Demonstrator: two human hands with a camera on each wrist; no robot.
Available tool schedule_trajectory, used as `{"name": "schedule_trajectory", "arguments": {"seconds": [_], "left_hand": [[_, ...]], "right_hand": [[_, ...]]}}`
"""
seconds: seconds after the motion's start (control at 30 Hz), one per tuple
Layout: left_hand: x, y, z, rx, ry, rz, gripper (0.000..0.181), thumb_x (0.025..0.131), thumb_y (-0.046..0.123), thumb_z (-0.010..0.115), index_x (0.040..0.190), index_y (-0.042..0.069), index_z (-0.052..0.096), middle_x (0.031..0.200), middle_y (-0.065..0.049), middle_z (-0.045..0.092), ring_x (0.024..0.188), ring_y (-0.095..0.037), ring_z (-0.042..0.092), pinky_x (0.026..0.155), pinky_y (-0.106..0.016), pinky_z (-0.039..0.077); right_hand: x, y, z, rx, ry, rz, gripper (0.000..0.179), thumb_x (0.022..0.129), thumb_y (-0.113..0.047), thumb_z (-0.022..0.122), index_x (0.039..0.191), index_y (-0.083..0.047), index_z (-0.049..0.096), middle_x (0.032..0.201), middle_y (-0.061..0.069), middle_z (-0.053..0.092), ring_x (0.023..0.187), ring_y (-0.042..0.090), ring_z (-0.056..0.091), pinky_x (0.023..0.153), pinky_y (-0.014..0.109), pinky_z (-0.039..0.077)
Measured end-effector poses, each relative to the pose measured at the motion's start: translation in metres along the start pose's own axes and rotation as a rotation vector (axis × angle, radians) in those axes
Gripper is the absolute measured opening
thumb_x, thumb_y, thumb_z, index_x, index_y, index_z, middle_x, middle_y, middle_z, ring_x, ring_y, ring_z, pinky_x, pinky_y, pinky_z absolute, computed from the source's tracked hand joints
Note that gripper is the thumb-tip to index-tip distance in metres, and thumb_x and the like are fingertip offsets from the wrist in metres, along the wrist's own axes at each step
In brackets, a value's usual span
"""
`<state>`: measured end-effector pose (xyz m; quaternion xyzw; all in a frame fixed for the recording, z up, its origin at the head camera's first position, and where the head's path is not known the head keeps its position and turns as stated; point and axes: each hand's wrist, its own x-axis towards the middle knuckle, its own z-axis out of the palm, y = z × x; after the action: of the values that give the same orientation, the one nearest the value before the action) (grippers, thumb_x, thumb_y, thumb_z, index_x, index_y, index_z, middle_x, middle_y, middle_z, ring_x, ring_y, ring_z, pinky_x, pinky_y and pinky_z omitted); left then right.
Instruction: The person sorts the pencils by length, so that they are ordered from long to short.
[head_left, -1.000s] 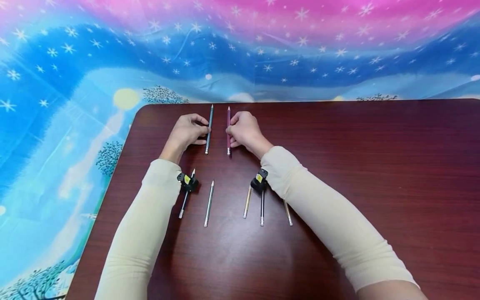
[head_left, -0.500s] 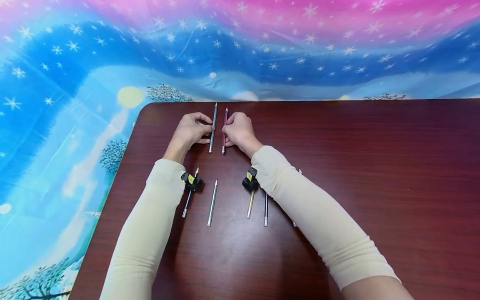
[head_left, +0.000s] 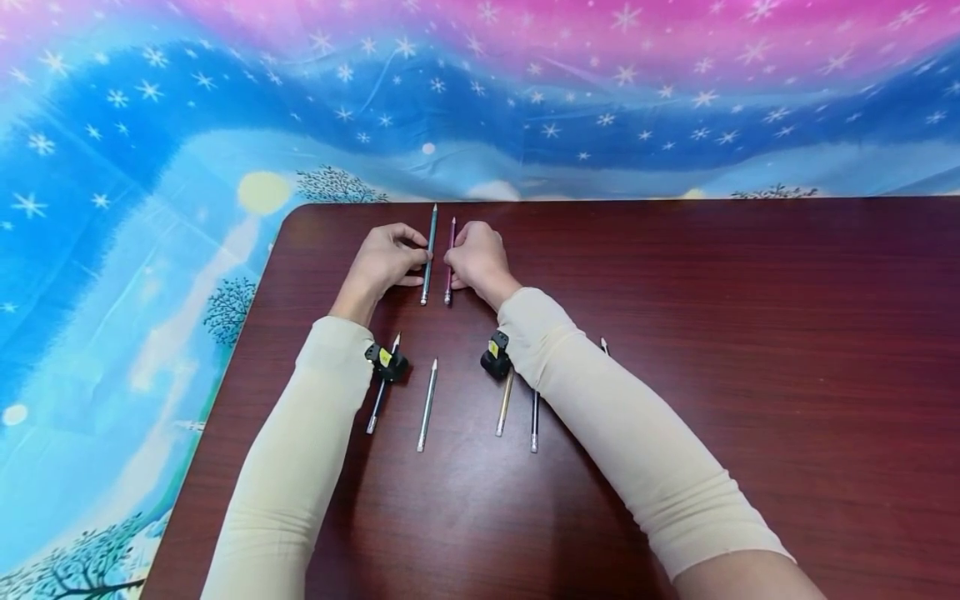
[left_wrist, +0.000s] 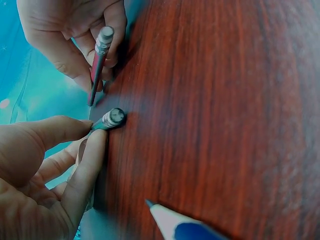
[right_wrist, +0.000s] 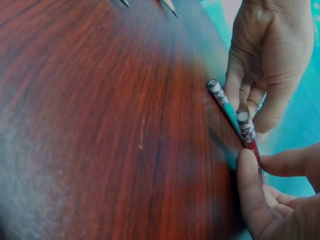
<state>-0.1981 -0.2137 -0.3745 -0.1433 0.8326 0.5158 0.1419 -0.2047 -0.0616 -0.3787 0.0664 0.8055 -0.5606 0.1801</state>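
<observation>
Your left hand (head_left: 384, 260) pinches the teal pencil (head_left: 427, 273), your right hand (head_left: 481, 257) the red pencil (head_left: 452, 237) — each closed to pencil width, apparently to control their spacing.

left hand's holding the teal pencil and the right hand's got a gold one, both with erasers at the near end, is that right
Not gold: the right hand holds a reddish pencil, as the head view shows. The left hand does hold the teal pencil, and both erasers are at the near end.
</observation>
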Motion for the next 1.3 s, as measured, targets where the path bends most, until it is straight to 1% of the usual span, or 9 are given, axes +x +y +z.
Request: {"name": "schedule_trajectory", "arguments": {"seconds": [0.17, 0.3, 0.37, 0.47, 0.6, 0.93, 1.1, 1.3], "left_hand": [[-0.0006, 0.0003, 0.0004, 0.009, 0.003, 0.0, 0.019, 0.1, 0.009, 0.068, 0.119, 0.005, 0.065, 0.103, -0.01, 0.068, 0.074, -0.013, 0.068, 0.065, -0.028, 0.064], [0.0003, 0.0, 0.0008, 0.012, 0.006, -0.002, 0.019, 0.1, 0.009, 0.068, 0.118, 0.006, 0.065, 0.103, -0.009, 0.069, 0.076, -0.013, 0.068, 0.065, -0.027, 0.064], [0.001, -0.0003, 0.0009, 0.012, 0.007, -0.003, 0.019, 0.1, 0.009, 0.068, 0.118, 0.006, 0.065, 0.103, -0.009, 0.069, 0.076, -0.013, 0.068, 0.066, -0.028, 0.064], [0.0016, -0.0007, 0.001, 0.01, 0.007, -0.006, 0.018, 0.1, 0.009, 0.068, 0.118, 0.006, 0.065, 0.103, -0.009, 0.068, 0.075, -0.013, 0.068, 0.066, -0.027, 0.064], [0.0025, -0.0019, 0.0013, 0.006, 0.003, -0.01, 0.019, 0.1, 0.009, 0.067, 0.119, 0.005, 0.065, 0.102, -0.008, 0.067, 0.073, -0.012, 0.067, 0.065, -0.027, 0.064], [0.0022, -0.001, 0.001, -0.019, 0.004, -0.019, 0.02, 0.1, 0.008, 0.069, 0.119, 0.006, 0.065, 0.097, -0.006, 0.066, 0.07, -0.012, 0.067, 0.064, -0.027, 0.064], [0.002, -0.0009, 0.0006, -0.032, 0.006, -0.02, 0.02, 0.099, 0.008, 0.069, 0.118, 0.006, 0.064, 0.093, -0.004, 0.064, 0.074, -0.012, 0.064, 0.063, -0.025, 0.063], [0.0031, -0.0011, 0.0006, -0.029, 0.007, -0.019, 0.019, 0.099, 0.008, 0.069, 0.118, 0.006, 0.064, 0.094, -0.005, 0.063, 0.077, -0.013, 0.062, 0.064, -0.024, 0.063]], "right_hand": [[-0.001, 0.0, 0.0004, -0.054, 0.013, -0.011, 0.006, 0.099, 0.002, 0.055, 0.103, 0.002, 0.059, 0.09, 0.013, 0.063, 0.049, 0.015, 0.063, 0.055, 0.029, 0.062], [-0.0012, -0.0002, 0.0008, -0.078, 0.026, -0.01, 0.006, 0.099, 0.0, 0.056, 0.104, 0.002, 0.06, 0.095, 0.016, 0.067, 0.051, 0.016, 0.066, 0.055, 0.029, 0.063], [-0.0007, -0.0003, 0.0012, -0.065, 0.028, -0.001, 0.006, 0.099, 0.0, 0.056, 0.103, 0.001, 0.06, 0.097, 0.016, 0.066, 0.051, 0.016, 0.066, 0.055, 0.029, 0.063], [0.0007, -0.0003, 0.0022, -0.027, 0.034, 0.016, 0.003, 0.098, 0.001, 0.056, 0.098, -0.001, 0.059, 0.098, 0.016, 0.065, 0.05, 0.016, 0.066, 0.055, 0.029, 0.063], [0.0029, -0.0003, 0.0034, 0.011, 0.042, 0.032, 0.008, 0.097, 0.003, 0.058, 0.093, -0.004, 0.057, 0.097, 0.016, 0.065, 0.05, 0.016, 0.065, 0.055, 0.029, 0.063], [0.0051, 0.0001, 0.0046, 0.041, 0.045, 0.014, 0.01, 0.096, 0.004, 0.063, 0.092, -0.005, 0.06, 0.097, 0.014, 0.068, 0.053, 0.018, 0.067, 0.055, 0.031, 0.063], [0.0047, -0.0003, 0.0045, 0.074, 0.036, 0.012, 0.009, 0.096, 0.005, 0.066, 0.094, -0.003, 0.062, 0.092, 0.014, 0.068, 0.053, 0.019, 0.066, 0.056, 0.032, 0.064], [0.0046, -0.0009, 0.0045, 0.116, 0.027, 0.019, 0.009, 0.094, 0.007, 0.068, 0.097, 0.0, 0.064, 0.091, 0.015, 0.07, 0.056, 0.021, 0.067, 0.057, 0.034, 0.064]]}}
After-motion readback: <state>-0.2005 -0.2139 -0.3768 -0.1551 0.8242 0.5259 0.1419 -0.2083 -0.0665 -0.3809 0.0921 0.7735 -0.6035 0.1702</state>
